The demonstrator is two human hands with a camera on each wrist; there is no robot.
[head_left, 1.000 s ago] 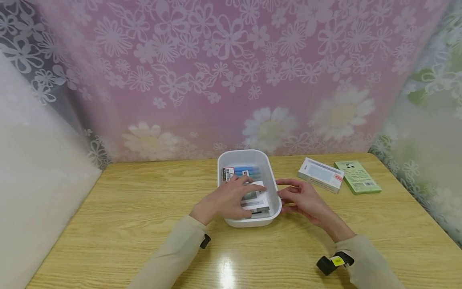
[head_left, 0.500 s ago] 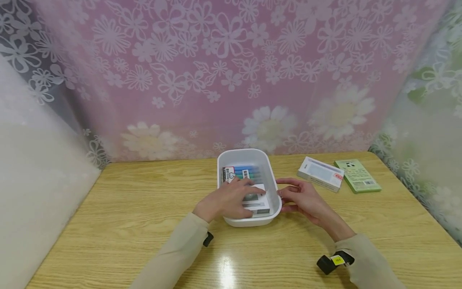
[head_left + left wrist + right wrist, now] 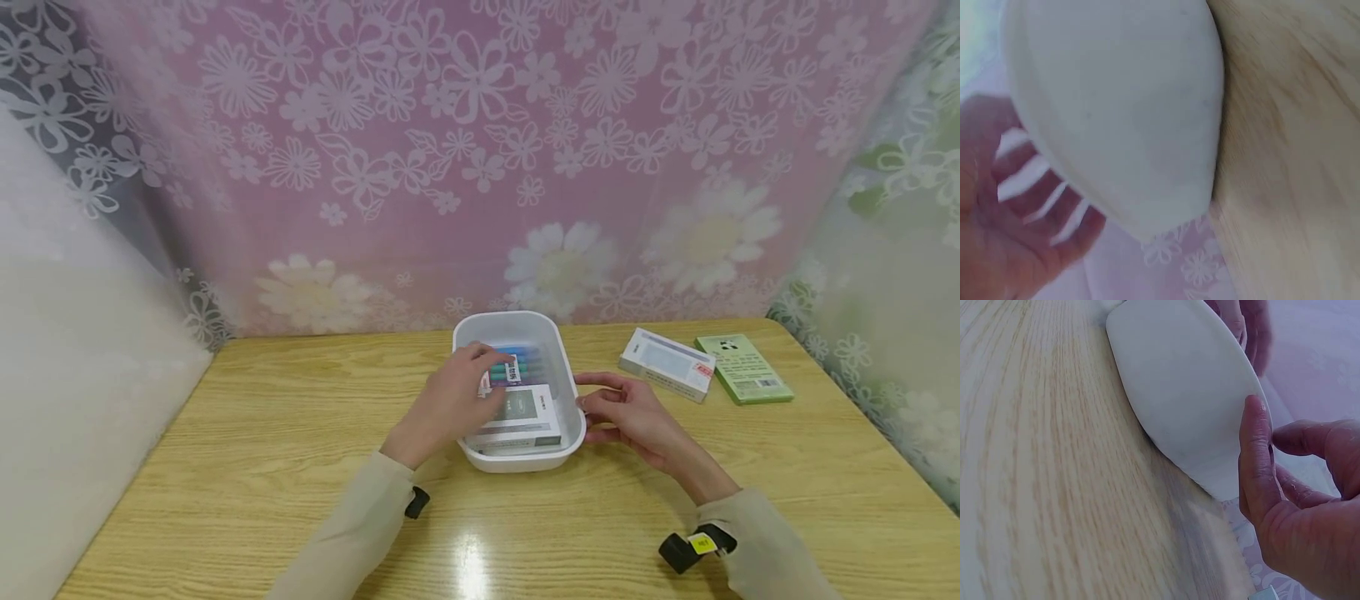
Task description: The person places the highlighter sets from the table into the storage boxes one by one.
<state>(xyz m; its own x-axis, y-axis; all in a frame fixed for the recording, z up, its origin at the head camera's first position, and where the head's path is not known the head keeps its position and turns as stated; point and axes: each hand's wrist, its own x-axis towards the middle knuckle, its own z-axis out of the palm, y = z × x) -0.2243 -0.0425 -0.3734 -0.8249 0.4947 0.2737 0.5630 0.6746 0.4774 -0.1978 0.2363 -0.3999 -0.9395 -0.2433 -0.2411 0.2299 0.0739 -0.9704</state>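
A white plastic bin (image 3: 561, 350) stands on the wooden table. Inside it, a white-and-grey box (image 3: 525, 417) lies at the near end, and a pack of blue and green pens or markers (image 3: 522, 367) lies behind it. Over the bin's left side is my left hand (image 3: 453, 396), its fingers loosely bent; they cover part of the contents. The left wrist view shows those fingers (image 3: 1035, 194) spread and blurred at the rim, gripping nothing visible. My right hand (image 3: 626, 414) pinches the bin's right rim, with fingertips on both sides of the wall (image 3: 1179, 381) in the right wrist view.
To the right of the bin lies another white box (image 3: 667, 364) with a red sticker. Beside it is a flat green pack (image 3: 742, 368) with a panda picture. A pink flowered curtain (image 3: 420, 208) hangs behind the table (image 3: 262, 467).
My left hand has shifted left off the white-and-grey box, leaving more of it in sight. My right hand stays on the rim, and the bin has hardly moved.
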